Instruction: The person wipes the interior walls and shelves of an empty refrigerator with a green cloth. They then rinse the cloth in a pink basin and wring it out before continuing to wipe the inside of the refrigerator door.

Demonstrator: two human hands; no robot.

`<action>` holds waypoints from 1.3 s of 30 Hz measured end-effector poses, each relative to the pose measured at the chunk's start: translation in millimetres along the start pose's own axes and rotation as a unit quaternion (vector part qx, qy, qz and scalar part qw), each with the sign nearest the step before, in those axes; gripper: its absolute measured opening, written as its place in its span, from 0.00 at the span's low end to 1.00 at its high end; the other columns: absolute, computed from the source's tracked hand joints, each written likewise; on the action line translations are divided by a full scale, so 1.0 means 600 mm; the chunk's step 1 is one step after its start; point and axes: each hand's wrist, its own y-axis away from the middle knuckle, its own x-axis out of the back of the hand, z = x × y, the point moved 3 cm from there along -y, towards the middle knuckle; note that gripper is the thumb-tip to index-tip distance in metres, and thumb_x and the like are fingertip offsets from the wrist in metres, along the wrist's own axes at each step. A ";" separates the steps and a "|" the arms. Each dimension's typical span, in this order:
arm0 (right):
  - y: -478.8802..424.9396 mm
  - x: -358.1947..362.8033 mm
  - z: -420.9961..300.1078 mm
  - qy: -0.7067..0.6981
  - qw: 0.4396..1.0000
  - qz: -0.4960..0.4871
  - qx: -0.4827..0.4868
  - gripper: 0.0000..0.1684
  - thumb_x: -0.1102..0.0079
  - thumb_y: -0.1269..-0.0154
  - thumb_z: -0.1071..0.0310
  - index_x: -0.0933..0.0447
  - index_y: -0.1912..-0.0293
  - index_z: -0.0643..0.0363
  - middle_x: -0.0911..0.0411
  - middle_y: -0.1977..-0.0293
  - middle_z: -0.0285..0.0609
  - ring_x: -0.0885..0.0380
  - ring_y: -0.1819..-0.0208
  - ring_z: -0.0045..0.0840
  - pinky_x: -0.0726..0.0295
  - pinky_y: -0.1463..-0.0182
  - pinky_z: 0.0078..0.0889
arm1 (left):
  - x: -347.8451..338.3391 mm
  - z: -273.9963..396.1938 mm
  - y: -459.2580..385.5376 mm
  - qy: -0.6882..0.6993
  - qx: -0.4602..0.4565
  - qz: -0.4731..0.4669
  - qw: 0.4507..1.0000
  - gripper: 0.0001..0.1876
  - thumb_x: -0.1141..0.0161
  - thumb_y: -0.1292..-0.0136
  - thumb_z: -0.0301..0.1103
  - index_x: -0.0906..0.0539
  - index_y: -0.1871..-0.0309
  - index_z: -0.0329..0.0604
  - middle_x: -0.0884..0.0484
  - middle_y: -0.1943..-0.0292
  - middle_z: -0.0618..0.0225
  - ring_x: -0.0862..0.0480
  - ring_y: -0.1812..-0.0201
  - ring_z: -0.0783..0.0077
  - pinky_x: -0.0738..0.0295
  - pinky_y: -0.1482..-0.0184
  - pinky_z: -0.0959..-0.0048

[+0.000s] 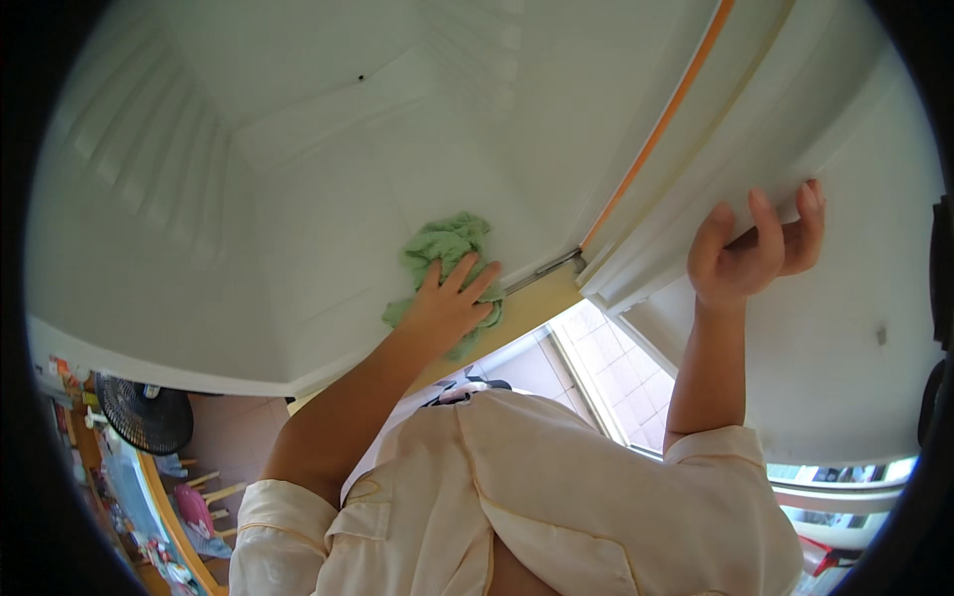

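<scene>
A crumpled green cloth (447,242) lies on the white inner floor (335,328) of what looks like a refrigerator compartment. My left hand (455,302) is on the cloth, fingers spread over it and pressing into its folds. On the right, my right hand (753,249) is raised beside the white door panel (835,357), with its fingers apart and loosely curled and nothing in them. Whether its fingertips touch the panel cannot be told. A metal hinge piece (548,268) sits at the compartment's front edge, near the door.
Ribbed side walls (156,149) flank the compartment. An orange strip (656,134) runs along its right side. At lower left are a black fan (145,413), a pink chair (195,510) and a cluttered table (153,477). Floor tiles (633,380) show between compartment and door.
</scene>
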 end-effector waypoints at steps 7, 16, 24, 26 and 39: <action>0.006 0.001 -0.007 -0.008 0.999 0.017 0.032 0.24 0.50 0.52 0.83 0.26 0.54 0.52 0.40 0.46 0.46 0.37 0.43 0.43 0.38 0.40 0.47 | 0.000 -0.021 0.079 0.109 0.098 -0.010 0.989 0.14 0.34 0.55 0.33 0.18 0.62 0.56 0.35 0.39 0.68 0.38 0.37 0.56 0.33 0.46 0.55; 0.007 0.000 -0.010 -0.022 0.999 -0.001 0.040 0.25 0.49 0.53 0.84 0.24 0.56 0.48 0.31 0.49 0.44 0.35 0.42 0.42 0.38 0.39 0.45 | 0.126 -0.137 0.101 0.412 0.366 0.274 0.788 0.21 0.35 0.55 0.23 0.20 0.53 0.44 0.28 0.45 0.62 0.24 0.49 0.62 0.27 0.48 0.69; 0.006 -0.083 -0.188 -0.508 0.830 -0.193 -0.126 0.36 0.31 0.53 0.60 0.33 0.43 0.52 0.43 0.37 0.52 0.48 0.32 0.47 0.49 0.33 0.56 | 0.237 -0.117 0.086 0.607 0.366 0.355 0.609 0.35 0.36 0.53 0.22 0.33 0.37 0.42 0.29 0.47 0.63 0.26 0.48 0.69 0.30 0.45 0.71; 0.011 -0.130 -0.240 -0.616 0.724 -0.204 -0.235 0.49 0.28 0.54 0.54 0.43 0.35 0.53 0.53 0.33 0.53 0.54 0.30 0.47 0.50 0.32 0.54 | 0.251 -0.111 0.091 0.622 0.355 0.352 0.603 0.40 0.36 0.55 0.22 0.38 0.34 0.44 0.31 0.45 0.61 0.28 0.45 0.66 0.32 0.42 0.69; -0.022 -0.199 -0.270 -0.694 0.404 -0.164 -0.573 0.34 0.37 0.44 0.74 0.40 0.39 0.60 0.31 0.47 0.41 0.32 0.44 0.26 0.32 0.41 0.33 | 0.283 -0.121 0.097 0.714 0.238 0.409 0.516 0.33 0.35 0.51 0.28 0.32 0.38 0.51 0.48 0.30 0.63 0.49 0.30 0.62 0.52 0.32 0.60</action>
